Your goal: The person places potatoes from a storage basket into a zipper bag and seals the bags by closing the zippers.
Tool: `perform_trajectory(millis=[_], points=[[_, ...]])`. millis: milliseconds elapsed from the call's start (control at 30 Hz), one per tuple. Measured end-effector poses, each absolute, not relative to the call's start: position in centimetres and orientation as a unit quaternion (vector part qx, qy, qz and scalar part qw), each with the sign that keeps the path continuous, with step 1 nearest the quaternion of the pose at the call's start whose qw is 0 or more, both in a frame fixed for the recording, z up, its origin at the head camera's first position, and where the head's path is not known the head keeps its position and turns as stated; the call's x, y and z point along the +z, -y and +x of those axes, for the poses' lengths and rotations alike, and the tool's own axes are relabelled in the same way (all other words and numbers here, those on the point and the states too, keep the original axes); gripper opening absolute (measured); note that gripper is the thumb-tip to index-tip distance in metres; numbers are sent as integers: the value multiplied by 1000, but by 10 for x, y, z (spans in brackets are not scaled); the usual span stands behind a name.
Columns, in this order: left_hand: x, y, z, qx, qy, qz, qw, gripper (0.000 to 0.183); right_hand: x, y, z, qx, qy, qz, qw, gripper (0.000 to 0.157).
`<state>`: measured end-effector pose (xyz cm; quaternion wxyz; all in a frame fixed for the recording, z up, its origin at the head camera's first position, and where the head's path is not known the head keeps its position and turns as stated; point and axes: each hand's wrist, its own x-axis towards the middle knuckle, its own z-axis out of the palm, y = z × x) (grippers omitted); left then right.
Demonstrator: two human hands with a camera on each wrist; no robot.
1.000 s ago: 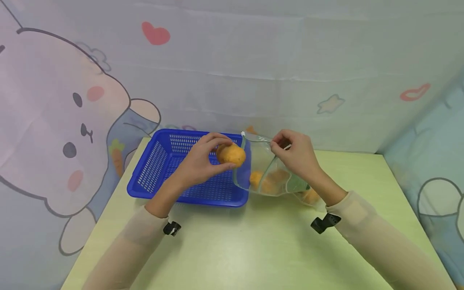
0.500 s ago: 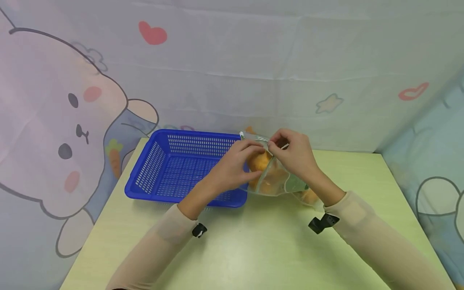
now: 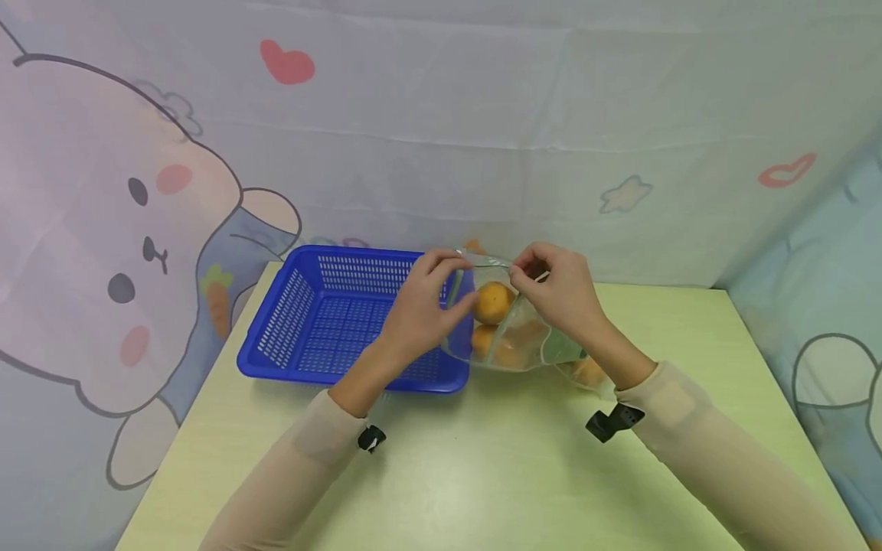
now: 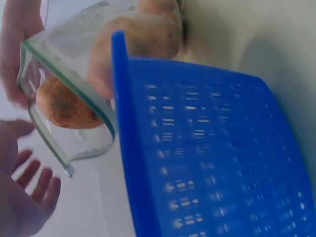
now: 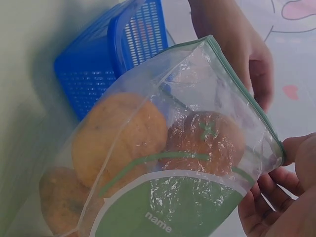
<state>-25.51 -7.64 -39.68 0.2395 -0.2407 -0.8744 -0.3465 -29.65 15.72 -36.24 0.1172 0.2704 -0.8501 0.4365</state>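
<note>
My right hand (image 3: 561, 287) pinches the top edge of a clear zip bag (image 5: 187, 207) with a green printed panel, and its mouth gapes toward the left. Just inside that mouth lies an orange (image 3: 493, 302), with more oranges (image 5: 121, 136) deeper in, partly veiled by the plastic. My left hand (image 3: 427, 302) holds nothing. Its fingers (image 4: 42, 185) are spread and loosely bent beside the bag's opening; whether a fingertip touches the rim I cannot tell.
A blue plastic basket (image 3: 292, 375) stands left of the bag, under my left hand. Another orange (image 3: 589, 373) shows below my right wrist, under plastic. The pale green table (image 3: 455, 474) meets a printed cloth (image 3: 427, 115) at the back.
My left hand carried an orange rightward into the bag, let go of it there and drew back left. My right hand has kept its hold on the bag's edge.
</note>
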Motion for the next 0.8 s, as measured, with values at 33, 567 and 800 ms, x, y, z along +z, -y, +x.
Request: perform_trajectory(millis=[33, 567, 800], points=[[-397, 79, -257, -353, 874, -226, 247, 39, -362, -158, -297, 437, 851, 269, 117, 9], [-405, 95, -300, -400, 888, -209, 87, 34, -362, -163, -292, 440, 850, 276, 92, 6], [-402, 95, -304, -402, 887, -206, 97, 20, -356, -167, -287, 442, 844, 295, 69, 6]])
